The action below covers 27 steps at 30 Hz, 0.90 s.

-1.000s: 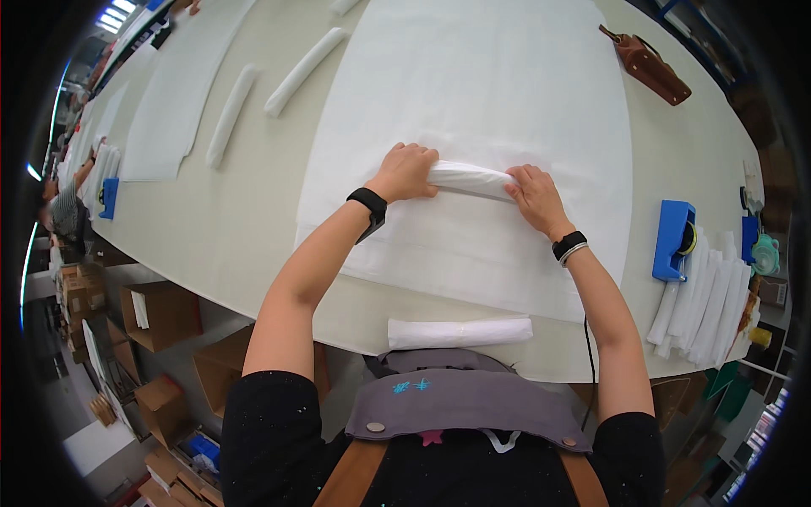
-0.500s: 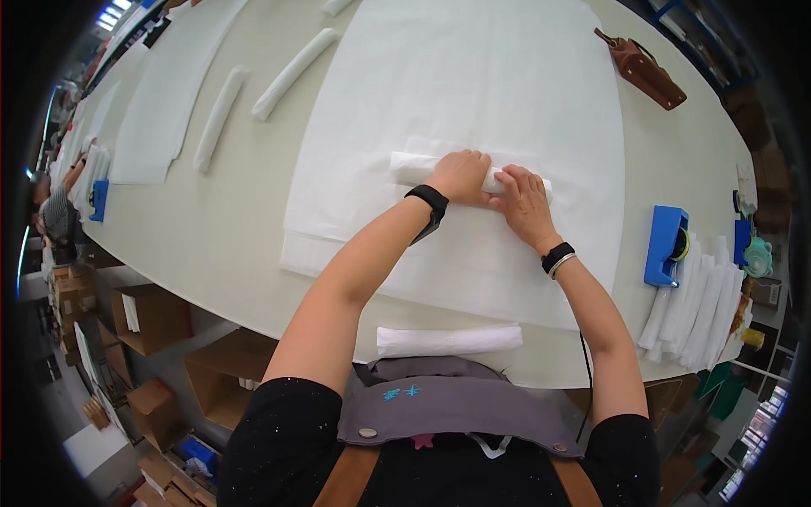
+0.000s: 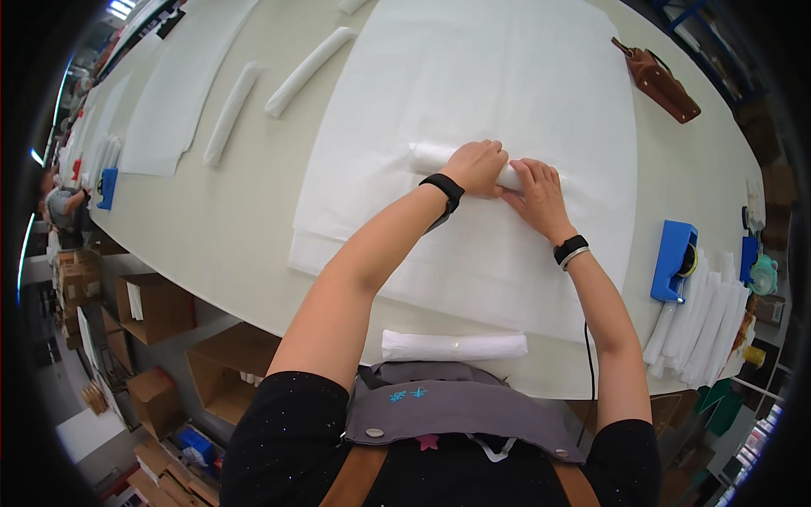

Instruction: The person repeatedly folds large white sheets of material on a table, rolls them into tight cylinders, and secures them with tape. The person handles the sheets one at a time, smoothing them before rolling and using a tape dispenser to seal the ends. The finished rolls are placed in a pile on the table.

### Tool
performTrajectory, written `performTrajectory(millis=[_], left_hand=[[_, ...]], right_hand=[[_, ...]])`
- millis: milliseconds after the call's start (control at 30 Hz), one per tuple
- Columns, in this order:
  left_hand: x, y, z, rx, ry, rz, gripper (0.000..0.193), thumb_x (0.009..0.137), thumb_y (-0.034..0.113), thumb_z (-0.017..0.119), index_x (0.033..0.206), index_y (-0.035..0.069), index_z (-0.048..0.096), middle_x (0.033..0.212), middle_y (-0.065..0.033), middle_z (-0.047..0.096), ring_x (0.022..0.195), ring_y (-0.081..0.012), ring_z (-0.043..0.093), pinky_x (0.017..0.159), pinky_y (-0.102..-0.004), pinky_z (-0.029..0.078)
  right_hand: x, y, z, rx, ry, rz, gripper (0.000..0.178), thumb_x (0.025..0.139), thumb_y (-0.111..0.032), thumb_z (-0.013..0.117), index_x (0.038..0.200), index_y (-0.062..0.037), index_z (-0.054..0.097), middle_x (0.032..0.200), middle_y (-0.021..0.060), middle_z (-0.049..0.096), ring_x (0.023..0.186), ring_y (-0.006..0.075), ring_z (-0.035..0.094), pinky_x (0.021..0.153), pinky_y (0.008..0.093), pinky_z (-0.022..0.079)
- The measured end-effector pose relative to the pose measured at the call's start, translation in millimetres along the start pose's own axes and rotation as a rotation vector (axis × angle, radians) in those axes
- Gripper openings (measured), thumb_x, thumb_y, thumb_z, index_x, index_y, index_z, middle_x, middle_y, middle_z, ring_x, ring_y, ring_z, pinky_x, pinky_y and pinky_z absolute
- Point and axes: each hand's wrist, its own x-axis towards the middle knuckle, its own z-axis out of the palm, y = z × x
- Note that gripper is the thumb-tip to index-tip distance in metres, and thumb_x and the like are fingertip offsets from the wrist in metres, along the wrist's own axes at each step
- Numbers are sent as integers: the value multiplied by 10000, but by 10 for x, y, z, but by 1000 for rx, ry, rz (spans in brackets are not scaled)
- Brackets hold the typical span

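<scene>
A white roll (image 3: 429,157), which looks like rolled thin sheet, lies crosswise on a stack of large white sheets (image 3: 405,253) in front of me. My left hand (image 3: 478,167) is closed over its middle, knuckles up. Beside it my right hand (image 3: 541,198) grips the right part, thumb toward the left hand and fingers bent over the far side. The roll's left end shows; its right end is hidden by my right hand. Another white roll (image 3: 454,346) rests at the table's near edge, close to my body.
To the right stand a blue tape dispenser (image 3: 673,260) and a pile of white rolls (image 3: 697,317). A brown leather holster (image 3: 663,84) lies far right. Several loose rolls (image 3: 232,114) and more sheets (image 3: 182,93) are at the left. Cardboard boxes (image 3: 160,308) sit below the table's left edge.
My right hand has closed further over the roll's right end, which showed before and is now covered. The whole view has shifted slightly.
</scene>
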Motion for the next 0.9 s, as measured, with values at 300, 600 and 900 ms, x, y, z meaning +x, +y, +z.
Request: performTrajectory(millis=[300,600,900], left_hand=[[142,7,-21,131,-9,-74,345,726,201,778,1011,57,648,927,-81,673,917,-254,656,759,-376,518],[-703,-41,-985,-201,-566,-222,367,675,153,711,1025,47,681,814,-127,697,754,-286,664,664,-392,518],[-1684,-594,-1703,-119,-327,-188,356,786,-49,577,1111,30,696,978,-133,722,873,-231,669,776,-344,547]], right_hand=[[333,200,5,-20,-121,63,548,782,-275,811,1254,-144,566,1100,36,644,1045,212,602,942,405,425],[144,-148,-984,629,-989,488,589,663,-203,730,1218,-47,610,966,102,682,852,239,650,777,347,522],[-209,-549,-1582,785,-1191,566,673,679,-240,779,1277,0,582,1074,143,655,909,251,665,805,366,567]])
